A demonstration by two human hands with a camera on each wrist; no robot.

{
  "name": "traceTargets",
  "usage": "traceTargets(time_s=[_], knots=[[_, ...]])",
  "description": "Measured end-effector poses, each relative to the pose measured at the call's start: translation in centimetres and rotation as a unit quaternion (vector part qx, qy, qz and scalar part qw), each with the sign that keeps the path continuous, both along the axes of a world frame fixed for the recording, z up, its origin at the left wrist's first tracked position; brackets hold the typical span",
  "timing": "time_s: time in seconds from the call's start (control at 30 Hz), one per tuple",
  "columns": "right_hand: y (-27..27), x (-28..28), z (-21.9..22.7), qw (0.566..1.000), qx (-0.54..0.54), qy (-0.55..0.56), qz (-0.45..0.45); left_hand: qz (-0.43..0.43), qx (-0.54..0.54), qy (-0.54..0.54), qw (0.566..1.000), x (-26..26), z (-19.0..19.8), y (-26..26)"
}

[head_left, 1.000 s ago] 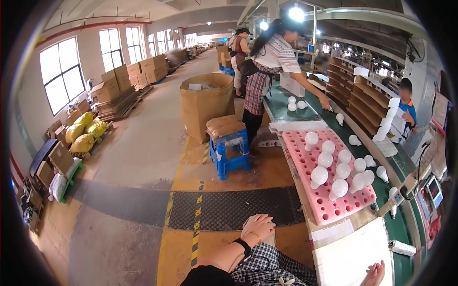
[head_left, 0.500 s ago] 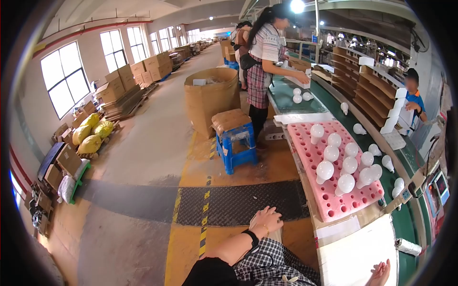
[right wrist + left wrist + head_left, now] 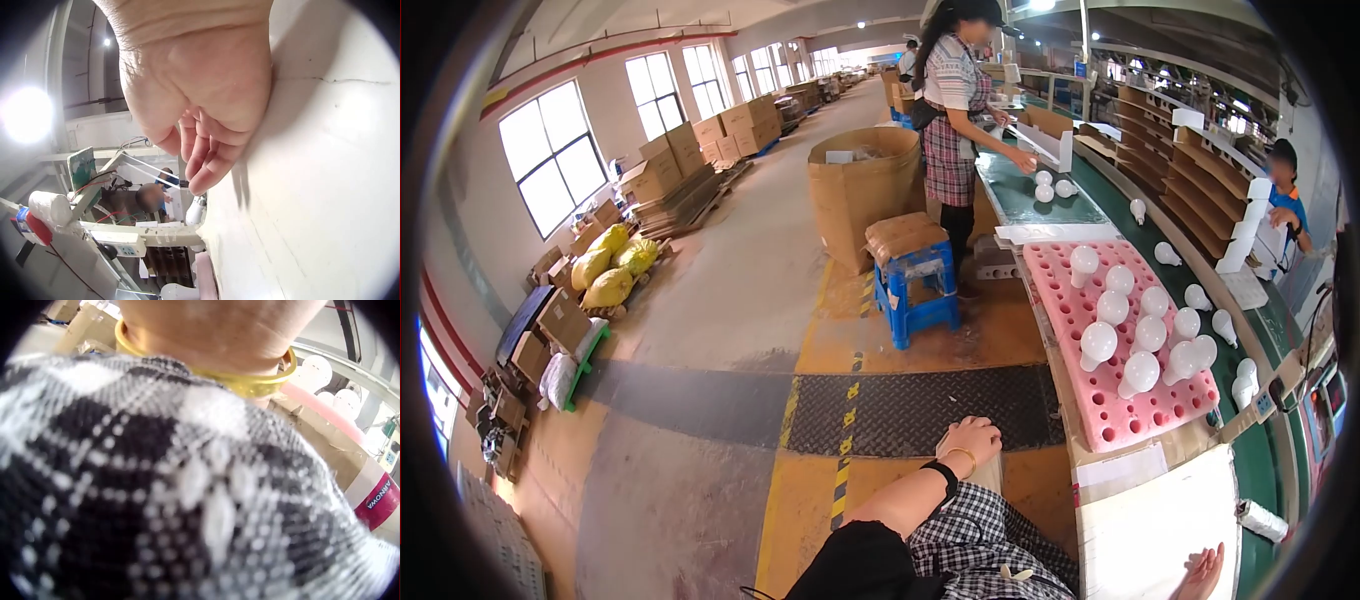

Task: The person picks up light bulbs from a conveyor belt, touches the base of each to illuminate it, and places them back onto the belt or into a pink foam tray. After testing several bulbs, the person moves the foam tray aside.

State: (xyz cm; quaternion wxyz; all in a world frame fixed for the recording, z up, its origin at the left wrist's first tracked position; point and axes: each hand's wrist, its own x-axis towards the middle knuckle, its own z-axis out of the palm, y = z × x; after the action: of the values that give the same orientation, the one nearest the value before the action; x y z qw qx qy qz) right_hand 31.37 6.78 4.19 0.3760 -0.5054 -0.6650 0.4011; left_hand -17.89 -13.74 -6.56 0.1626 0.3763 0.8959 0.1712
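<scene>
My left hand lies past the checkered cloth over my lap, its fingers loosely bent and nothing in them. A yellow bracelet circles that wrist; in the left wrist view the hand beyond it is mostly hidden. My right hand rests on its side on a white board, fingers loosely curled and holding nothing. Beyond the board, a pink foam tray bears several white light bulbs, some upright and some leaning.
More bulbs lie on the green conveyor belt at the right. A person stands at the line near a blue stool and a large carton. Another person is across the belt beside cardboard shelves.
The head view has shifted, so the scene sits further right and higher. The standing person's arm has drawn back from the belt toward a white box and bulbs. My hands stay in place.
</scene>
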Motion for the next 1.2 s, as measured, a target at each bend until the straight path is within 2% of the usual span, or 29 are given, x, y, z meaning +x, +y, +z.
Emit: traceTargets(time_s=[0.03, 0.07, 0.1, 0.27, 0.57, 0.7, 0.8, 0.83, 0.93, 0.97, 1.2], knots=[[0.6, 0.5, -0.2, 1.000, 0.000, -0.001, 0.001, 0.001, 0.000, -0.001, 1.000, 0.1, 0.0, 0.0], [1.7, 1.3, -0.5, 0.986, -0.101, 0.131, -0.032, -0.001, 0.002, 0.004, 1.000, 0.1, 0.1, 0.0], [2.1, 1.5, -0.6, 0.943, -0.199, 0.260, -0.064, -0.002, 0.004, 0.008, 1.000, 0.1, 0.2, -0.1], [2.6, 2.0, -1.8, 0.948, -0.184, 0.250, -0.073, -0.002, -0.001, 0.001, 1.000, 0.1, -0.1, 0.2], [1.8, 0.9, -0.6, 0.949, -0.193, 0.231, -0.094, -0.003, 0.002, 0.002, 1.000, -0.2, -0.4, 0.0], [1.9, 1.0, -0.5, 0.947, -0.197, 0.226, -0.116, -0.003, -0.014, -0.008, 1.000, -0.1, 0.7, -0.4], [3.1, 2.4, -2.1, 0.930, -0.219, 0.284, -0.081, 0.000, -0.007, -0.010, 1.000, 0.2, 1.2, -0.6], [1.5, 1.0, -0.2, 0.945, -0.207, 0.238, -0.087, 0.004, -0.002, -0.004, 1.000, 0.2, 0.8, -0.4], [1.4, 0.8, -0.3, 0.941, -0.212, 0.234, -0.123, -0.003, -0.004, -0.003, 1.000, 0.1, 0.4, -0.1], [4.2, 2.9, -5.2, 0.928, -0.108, 0.352, -0.063, -0.007, -0.007, -0.001, 1.000, 0.1, 0.3, 0.1], [3.5, 2.3, -4.1, 0.931, -0.110, 0.336, -0.095, -0.006, -0.016, 0.006, 1.000, 0.1, 0.0, 0.5]])
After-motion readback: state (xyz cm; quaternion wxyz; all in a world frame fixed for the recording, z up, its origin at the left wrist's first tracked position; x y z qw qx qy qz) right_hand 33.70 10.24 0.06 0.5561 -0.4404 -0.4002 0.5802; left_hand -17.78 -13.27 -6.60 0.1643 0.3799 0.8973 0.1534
